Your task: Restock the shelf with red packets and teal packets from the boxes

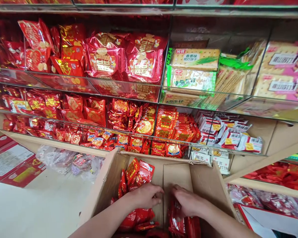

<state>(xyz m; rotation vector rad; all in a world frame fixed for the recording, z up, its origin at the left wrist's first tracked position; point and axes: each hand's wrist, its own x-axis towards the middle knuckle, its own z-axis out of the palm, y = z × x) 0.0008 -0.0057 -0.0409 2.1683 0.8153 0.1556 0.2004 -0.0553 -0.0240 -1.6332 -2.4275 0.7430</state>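
Note:
Both my hands reach into a brown cardboard box (177, 172). My left hand (146, 195) hovers over the left part of the box with its fingers loosely curved and apart, and nothing shows between them. Under and beside it lie red snack packets (146, 170) with gold print. My right hand (187, 202) is closed round shiny dark-red snack packets (176, 221) at the box's lower middle; its fingertips are partly hidden. Between the two hands the bare cardboard bottom of the box can be seen.
Behind the box stand shelves with clear plastic fronts (129, 91), filled with red packets, green-and-beige cracker packs (195, 59) and white packets (229, 137). Plastic bags (69, 162) and a red carton (13, 160) lie on the left, a white-flapped box (273, 221) at lower right.

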